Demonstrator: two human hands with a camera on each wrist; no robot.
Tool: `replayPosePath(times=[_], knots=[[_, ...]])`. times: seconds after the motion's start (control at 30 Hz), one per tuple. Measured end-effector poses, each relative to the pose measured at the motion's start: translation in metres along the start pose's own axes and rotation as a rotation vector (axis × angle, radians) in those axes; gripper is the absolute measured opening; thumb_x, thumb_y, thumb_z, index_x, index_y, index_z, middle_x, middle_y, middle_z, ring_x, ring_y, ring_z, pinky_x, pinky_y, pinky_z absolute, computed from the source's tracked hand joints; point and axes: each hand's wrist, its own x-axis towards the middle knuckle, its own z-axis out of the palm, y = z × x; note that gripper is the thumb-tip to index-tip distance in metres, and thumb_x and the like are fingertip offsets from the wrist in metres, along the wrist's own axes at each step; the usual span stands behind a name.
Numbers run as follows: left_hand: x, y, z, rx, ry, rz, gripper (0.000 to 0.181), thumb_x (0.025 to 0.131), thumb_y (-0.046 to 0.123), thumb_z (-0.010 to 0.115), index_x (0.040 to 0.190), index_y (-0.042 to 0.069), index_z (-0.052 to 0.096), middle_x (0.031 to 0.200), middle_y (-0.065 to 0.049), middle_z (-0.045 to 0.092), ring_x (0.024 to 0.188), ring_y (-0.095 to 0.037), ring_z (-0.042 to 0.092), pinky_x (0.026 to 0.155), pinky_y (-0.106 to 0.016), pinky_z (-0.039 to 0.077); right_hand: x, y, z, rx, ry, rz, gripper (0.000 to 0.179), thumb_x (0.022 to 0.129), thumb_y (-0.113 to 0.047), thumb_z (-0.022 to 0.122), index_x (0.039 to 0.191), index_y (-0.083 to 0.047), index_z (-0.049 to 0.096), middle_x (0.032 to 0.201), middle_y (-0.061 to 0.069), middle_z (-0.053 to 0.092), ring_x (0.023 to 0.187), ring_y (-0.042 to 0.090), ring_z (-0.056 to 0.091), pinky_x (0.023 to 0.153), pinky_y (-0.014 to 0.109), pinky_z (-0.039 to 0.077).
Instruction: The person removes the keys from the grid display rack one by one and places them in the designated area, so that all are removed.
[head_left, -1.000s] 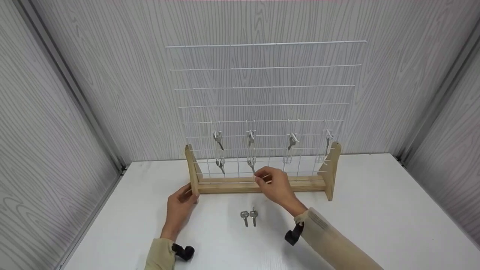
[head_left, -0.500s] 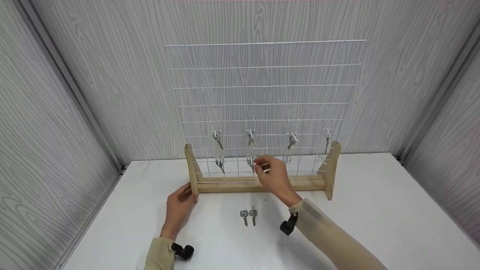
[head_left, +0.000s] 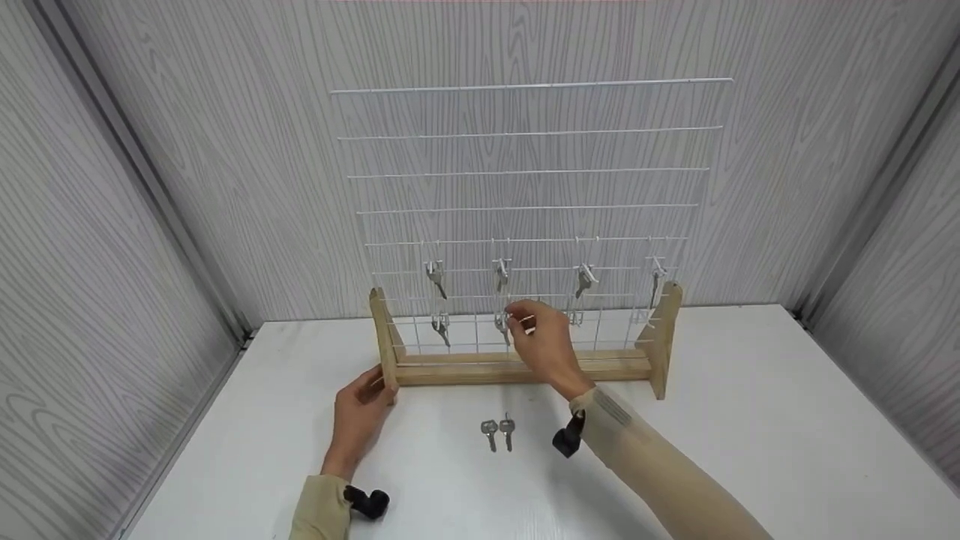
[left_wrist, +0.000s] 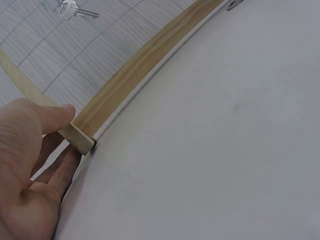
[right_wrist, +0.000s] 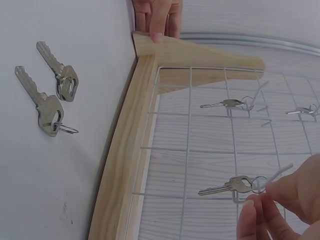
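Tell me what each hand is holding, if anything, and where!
The left hand grips the wooden stand low on its left end. The right hand has its fingertips at the ring of a key; I can't tell if they pinch it.

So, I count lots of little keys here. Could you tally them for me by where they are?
Keys in the upper row on the rack: 4
Keys in the lower row, counting the one at the right hand: 2
Keys lying on the table: 2
Total keys: 8
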Motion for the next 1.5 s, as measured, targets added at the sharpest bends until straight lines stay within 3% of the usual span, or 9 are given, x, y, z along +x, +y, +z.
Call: replayPosePath(times=[0.57,0.73,0.93,1.33,1.5], knots=[[-0.003,0.000,0.000,-0.019,0.001,0.009,0.053,0.101,0.011,0.074,0.151,0.006,0.059,0.151,-0.019,0.062,0.141,-0.036,0.059,0.102,-0.027,0.061,0.002,0.005,0.012,-0.091,0.037,-0.085,0.018,0.098,0.006,0.068,0.114,0.002,0.076,0.100,0.014,0.076,0.086,0.024,0.074,0.073,0.034,0.065],[-0.004,0.000,0.000,-0.023,-0.005,0.001,0.052,0.102,0.013,0.074,0.152,0.008,0.059,0.151,-0.018,0.062,0.141,-0.035,0.059,0.102,-0.025,0.060,0.002,0.006,0.013,-0.082,0.035,-0.070,0.013,0.098,0.005,0.069,0.110,0.000,0.075,0.099,0.012,0.076,0.086,0.023,0.073,0.075,0.033,0.065],[-0.005,0.000,0.001,-0.040,-0.010,0.034,0.051,0.101,0.008,0.072,0.151,0.006,0.060,0.150,-0.021,0.062,0.140,-0.037,0.060,0.101,-0.024,0.060,0.002,0.006,0.012,-0.073,0.039,-0.080,0.008,0.099,0.005,0.067,0.104,0.005,0.074,0.098,0.014,0.076,0.086,0.026,0.074,0.075,0.036,0.066],[-0.003,0.001,0.001,-0.065,0.000,0.032,0.051,0.100,0.004,0.073,0.149,0.004,0.061,0.147,-0.022,0.064,0.137,-0.037,0.062,0.096,-0.020,0.060,0.000,0.004,0.009,-0.059,0.024,-0.050,0.008,0.103,0.001,0.066,0.106,0.002,0.073,0.096,0.011,0.074,0.086,0.022,0.072,0.073,0.033,0.063],[-0.002,0.002,-0.001,-0.076,0.000,0.023,0.050,0.100,0.006,0.073,0.149,0.005,0.062,0.147,-0.021,0.064,0.137,-0.035,0.062,0.097,-0.021,0.061,-0.001,0.000,0.006,-0.042,-0.001,-0.064,0.008,0.104,0.000,0.065,0.106,0.003,0.072,0.096,0.016,0.074,0.085,0.022,0.071,0.073,0.035,0.063]])
